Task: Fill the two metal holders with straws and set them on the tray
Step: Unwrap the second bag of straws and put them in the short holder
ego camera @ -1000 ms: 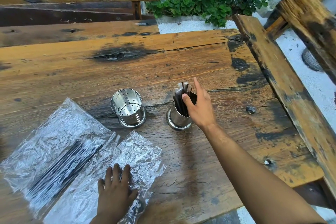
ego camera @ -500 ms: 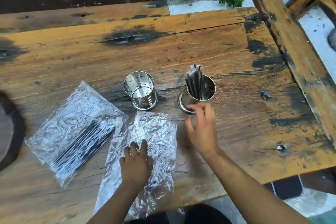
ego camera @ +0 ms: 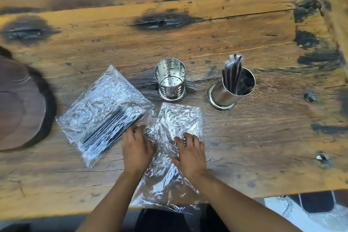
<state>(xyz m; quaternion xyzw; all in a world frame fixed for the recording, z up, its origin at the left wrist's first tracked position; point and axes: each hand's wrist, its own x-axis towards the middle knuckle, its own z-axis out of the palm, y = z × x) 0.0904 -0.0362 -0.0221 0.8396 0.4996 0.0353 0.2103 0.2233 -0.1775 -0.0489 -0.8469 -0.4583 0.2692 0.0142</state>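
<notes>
Over on the wooden table (ego camera: 244, 137) both hands are down on a crinkly plastic bag (ego camera: 178, 118) right at the near edge. Left hand (ego camera: 136, 147) lies flat with fingers loosely spread on the bag's left side, right hand (ego camera: 190, 153) has its fingers spread and curled onto the plastic, not pinching anything as far as I can see. That bag looks pretty much empty to me.

So the straws that matter next are in the other bag (ego camera: 102, 113), just to the left of the left hand, nearly touching it. The dark straws (ego camera: 109, 128) in there lie on a diagonal, near-left up to far-right, with their upper ends pointing roughly toward the empty holder (ego camera: 170, 81). Left hand is clearly the closer one.

Empty holder stands upright just beyond the bag under the hands. The filled holder (ego camera: 231, 88) is to its right with a bundle of straws sticking up, and it's nearer the right hand. The dark wooden tray (ego camera: 20, 103) sits way off at the left edge, well apart from both holders, so neither is on it yet.
</notes>
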